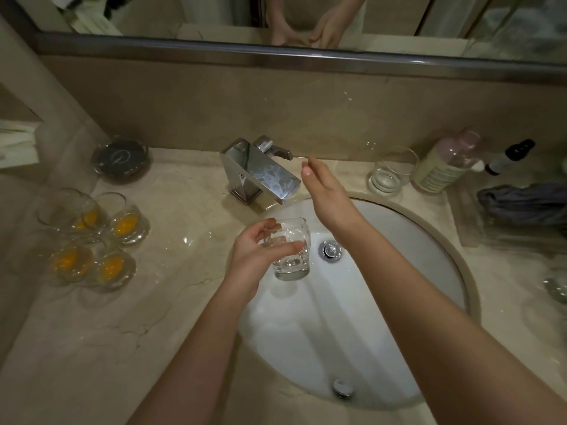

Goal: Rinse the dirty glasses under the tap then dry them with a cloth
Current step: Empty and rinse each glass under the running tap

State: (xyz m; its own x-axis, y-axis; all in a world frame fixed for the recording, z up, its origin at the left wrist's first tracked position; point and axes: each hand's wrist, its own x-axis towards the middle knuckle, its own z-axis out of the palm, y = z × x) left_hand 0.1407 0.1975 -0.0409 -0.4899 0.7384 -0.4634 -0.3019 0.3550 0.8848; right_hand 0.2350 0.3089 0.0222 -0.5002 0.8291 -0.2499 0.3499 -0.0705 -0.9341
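Glass in hand: your left hand (256, 256) grips a clear glass (290, 250) upright over the sink (399, 228), just below the tap (260, 171), placed to catch water.
Right hand (325, 191): fingers straight, holding nothing, reaching beside the tap's lever, likely to work it.
Water: no stream visible.
Dirty glasses (89, 237): four with orange residue wait left on the desk (107, 332).
Rinsed side: one clear glass (391, 173) stands right, near a dark cloth (521, 204).

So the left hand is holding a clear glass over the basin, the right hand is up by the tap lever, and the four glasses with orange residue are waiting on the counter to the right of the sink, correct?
One thing is wrong: the four glasses with orange residue stand on the counter to the left of the sink, as the head view shows. The left hand does hold the clear glass over the basin, and the right hand is up by the tap lever.
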